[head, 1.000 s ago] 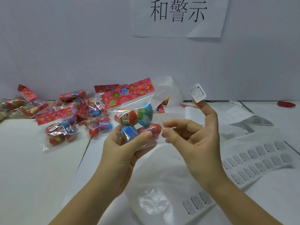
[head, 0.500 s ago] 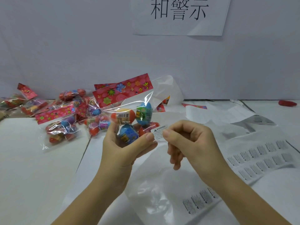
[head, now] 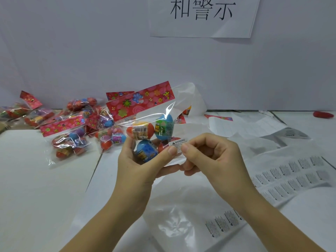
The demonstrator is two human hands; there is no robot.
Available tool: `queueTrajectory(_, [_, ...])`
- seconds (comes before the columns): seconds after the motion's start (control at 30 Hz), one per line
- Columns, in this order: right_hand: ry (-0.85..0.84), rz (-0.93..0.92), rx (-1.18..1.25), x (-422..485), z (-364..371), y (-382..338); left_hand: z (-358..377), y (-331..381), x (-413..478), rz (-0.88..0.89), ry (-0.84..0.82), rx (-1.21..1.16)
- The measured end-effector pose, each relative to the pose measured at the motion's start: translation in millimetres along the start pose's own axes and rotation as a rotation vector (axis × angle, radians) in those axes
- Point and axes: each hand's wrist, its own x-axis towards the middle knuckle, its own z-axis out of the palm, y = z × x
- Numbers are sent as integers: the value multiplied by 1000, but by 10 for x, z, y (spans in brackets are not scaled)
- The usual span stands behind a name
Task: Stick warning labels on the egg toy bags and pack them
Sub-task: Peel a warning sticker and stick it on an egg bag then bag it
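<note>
My left hand [head: 141,166] grips a clear egg toy bag [head: 145,128] with a red flowered header, held upright above the table. Orange, blue and red eggs show inside it. A small white warning label [head: 177,143] lies on the bag's lower right front. My left thumb presses beside the label. My right hand [head: 211,157] has its fingers curled, and its thumb presses on the label's right edge. A large clear packing bag [head: 174,220] lies flat under my wrists.
A pile of egg toy bags [head: 72,131] fills the table's back left. Sheets of warning labels [head: 294,175] lie at the right, with used backing paper [head: 251,124] behind. A red object [head: 323,114] sits far right. A paper sign [head: 201,15] hangs on the wall.
One second ago the label stuck to my raised right fingertip, away from the bag. My right hand then brought it down onto the bag's lower right, where it stays pressed now.
</note>
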Motion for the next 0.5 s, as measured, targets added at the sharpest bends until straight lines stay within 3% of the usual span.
queueTrajectory(0.3, [75,4,-27,-45,30,-25,12,-18,-32,88,40,50])
queueTrajectory(0.5, [171,-145,-309,-61,32,-51,13,-34,-43,94,62,62])
